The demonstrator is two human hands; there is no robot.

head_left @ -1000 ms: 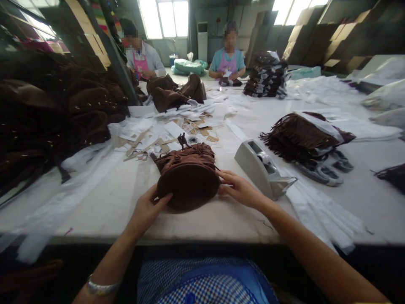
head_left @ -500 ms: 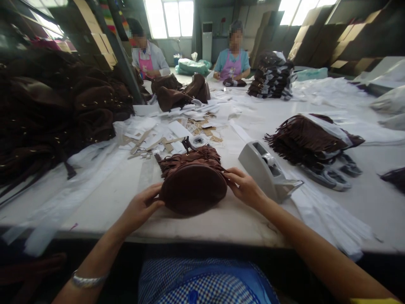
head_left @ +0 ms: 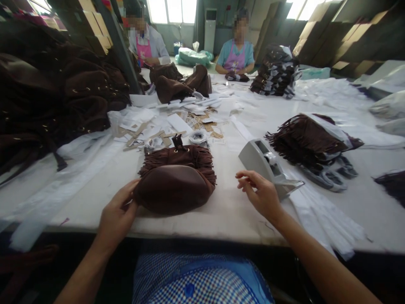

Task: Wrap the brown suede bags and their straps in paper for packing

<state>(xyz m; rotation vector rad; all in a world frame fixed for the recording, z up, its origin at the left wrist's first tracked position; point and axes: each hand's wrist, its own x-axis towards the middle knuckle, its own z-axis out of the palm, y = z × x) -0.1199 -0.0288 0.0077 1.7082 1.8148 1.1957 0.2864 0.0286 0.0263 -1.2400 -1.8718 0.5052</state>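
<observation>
A dark brown fringed handbag point(head_left: 175, 190) lies on the table in front of me, its smooth oval base facing me. Gold eyelets and a drawstring show at its far end. My left hand point(head_left: 119, 209) grips the left edge of the base, its fingertips partly hidden by the bag. To the right of the bag, my right hand point(head_left: 257, 192) is in the air, holding nothing, with fingers loosely bent and apart. Close beside that hand stands a grey tape dispenser point(head_left: 261, 158).
Brown bags point(head_left: 76, 88) are heaped at the left. Fringed bags point(head_left: 311, 139) lie stacked at the right, near white plastic sleeves point(head_left: 319, 215). Paper and card scraps point(head_left: 177, 124) cover the table beyond the bag. Two people sit at the far side, by another bag stack point(head_left: 274, 71).
My right hand has let go of the handbag and moved right, toward the tape dispenser. The bag has moved slightly left and its base has tipped lower, with my left hand still on it.
</observation>
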